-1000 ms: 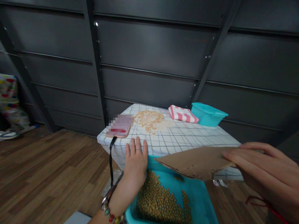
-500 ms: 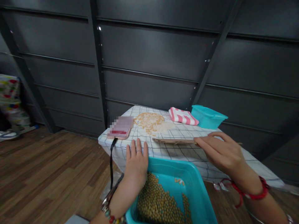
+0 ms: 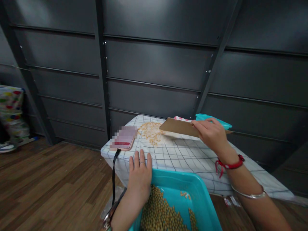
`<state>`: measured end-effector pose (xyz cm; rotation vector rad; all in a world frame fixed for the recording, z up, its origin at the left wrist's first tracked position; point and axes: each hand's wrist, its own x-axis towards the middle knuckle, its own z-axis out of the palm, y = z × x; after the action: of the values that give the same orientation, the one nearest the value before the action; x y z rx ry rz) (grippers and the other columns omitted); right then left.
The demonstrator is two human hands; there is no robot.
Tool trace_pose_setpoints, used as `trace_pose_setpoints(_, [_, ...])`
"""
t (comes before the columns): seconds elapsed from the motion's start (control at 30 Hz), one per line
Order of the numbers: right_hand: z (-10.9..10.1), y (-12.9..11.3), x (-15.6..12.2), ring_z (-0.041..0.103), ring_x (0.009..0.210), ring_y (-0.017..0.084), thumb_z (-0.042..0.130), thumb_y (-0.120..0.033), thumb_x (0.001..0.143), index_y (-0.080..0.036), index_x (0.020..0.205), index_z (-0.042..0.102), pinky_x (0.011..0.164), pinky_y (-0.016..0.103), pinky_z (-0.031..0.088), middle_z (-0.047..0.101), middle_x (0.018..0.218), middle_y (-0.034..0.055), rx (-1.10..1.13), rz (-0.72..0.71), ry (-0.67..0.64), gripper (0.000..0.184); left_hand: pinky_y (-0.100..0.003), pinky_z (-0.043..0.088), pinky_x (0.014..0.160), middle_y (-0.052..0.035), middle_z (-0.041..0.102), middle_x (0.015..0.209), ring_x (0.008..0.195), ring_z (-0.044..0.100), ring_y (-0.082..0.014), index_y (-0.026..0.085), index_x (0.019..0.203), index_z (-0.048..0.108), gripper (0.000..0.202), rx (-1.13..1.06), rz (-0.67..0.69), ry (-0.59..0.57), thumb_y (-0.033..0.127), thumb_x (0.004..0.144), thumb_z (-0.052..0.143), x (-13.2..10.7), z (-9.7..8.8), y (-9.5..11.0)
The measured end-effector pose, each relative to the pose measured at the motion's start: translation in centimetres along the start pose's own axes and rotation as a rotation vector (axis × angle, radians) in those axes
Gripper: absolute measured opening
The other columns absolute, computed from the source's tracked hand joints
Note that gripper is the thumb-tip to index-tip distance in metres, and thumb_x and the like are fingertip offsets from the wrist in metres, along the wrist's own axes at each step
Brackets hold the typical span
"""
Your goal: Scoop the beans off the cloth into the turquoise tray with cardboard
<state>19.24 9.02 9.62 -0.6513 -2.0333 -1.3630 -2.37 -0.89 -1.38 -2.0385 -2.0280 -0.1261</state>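
Observation:
My right hand (image 3: 211, 133) grips a flat piece of cardboard (image 3: 179, 127) by its near edge, tilted over the right part of the table. Just left of the cardboard lies a spread heap of yellow beans (image 3: 151, 132) mixed with white grains, on the checked tablecloth (image 3: 178, 157). My left hand (image 3: 140, 176) rests with fingers stretched out at the table's front edge, beside the rim of a turquoise basin (image 3: 204, 189). Inside the basin are many round greenish-brown beans (image 3: 163, 213), with a few lighter ones apart from them.
A pink phone (image 3: 124, 138) with a black strap lies on the table's left. Behind the cardboard, a pink-and-white striped towel (image 3: 180, 118) and a smaller turquoise container (image 3: 202, 117) are partly covered. A dark panelled wall (image 3: 154, 57) stands behind; litter (image 3: 232, 201) lies on the floor.
My right hand has lifted the cardboard and carried it away from me, further over the table. The cardboard's broad face now shows. My left hand stays at the basin's rim.

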Motion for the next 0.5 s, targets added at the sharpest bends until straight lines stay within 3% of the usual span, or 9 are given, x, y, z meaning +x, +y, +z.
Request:
trace_pose_setpoints(0.23, [5.6, 1.1, 2.3, 0.050, 0.062, 0.012, 0.038, -0.009, 0.082, -0.014, 0.088, 0.060, 0.066, 0.028, 0.032, 0.062, 0.068, 0.0036, 0.080, 0.057, -0.056, 0.024, -0.052, 0.031, 0.099, -0.0234, 0.035, 0.137, 0.125, 0.032, -0.0364, 0.009, 0.131, 0.037, 0.062, 0.045, 0.013, 0.075, 0.000, 0.069, 0.036, 0.4, 0.7, 0.3])
trace_pose_setpoints(0.5, [7.7, 2.8, -0.9, 0.054, 0.068, 0.013, 0.036, -0.007, 0.081, -0.017, 0.094, 0.061, 0.068, 0.029, 0.036, 0.066, 0.078, 0.0043, 0.219, 0.135, 0.018, 0.030, -0.053, 0.027, 0.101, -0.0215, 0.028, 0.140, 0.127, 0.026, -0.0368, 0.009, 0.132, 0.034, 0.069, 0.055, -0.002, 0.012, 0.001, 0.063, 0.040, 1.4, 0.8, 1.4])
